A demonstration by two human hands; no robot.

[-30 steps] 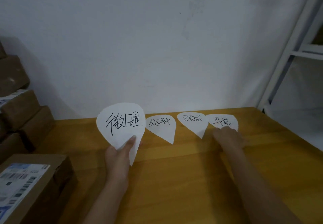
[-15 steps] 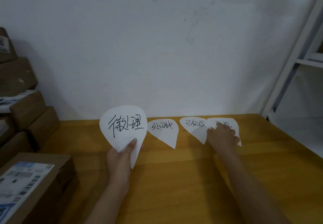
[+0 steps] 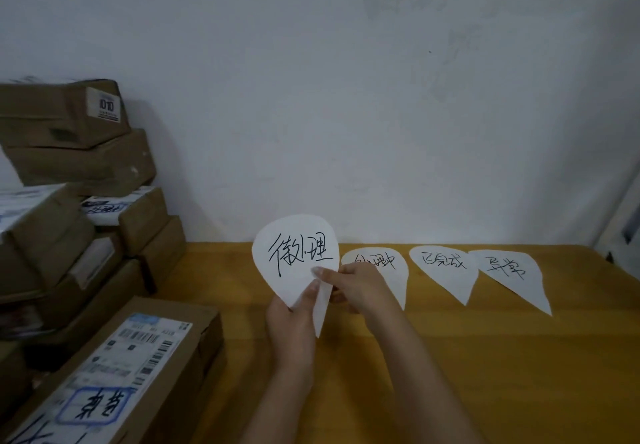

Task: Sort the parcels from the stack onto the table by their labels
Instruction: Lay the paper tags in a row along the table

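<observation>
The right hand (image 3: 360, 282) has left the far-right paper label (image 3: 509, 272) on the bench (image 3: 519, 357) and joins the left hand (image 3: 294, 319), both now pinching the raised label (image 3: 294, 263); no parcel (image 3: 114, 367) sorted yet.

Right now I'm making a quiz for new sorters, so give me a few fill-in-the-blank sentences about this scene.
1. Both hands, the left hand and the right hand, hold one ____ paper sign.
2. ____ other paper signs lie flat on the table.
3. The stack of parcels stands at the table's ____ side.
4. The nearest parcel is made of ____.

Missing words: white; three; left; cardboard
</observation>
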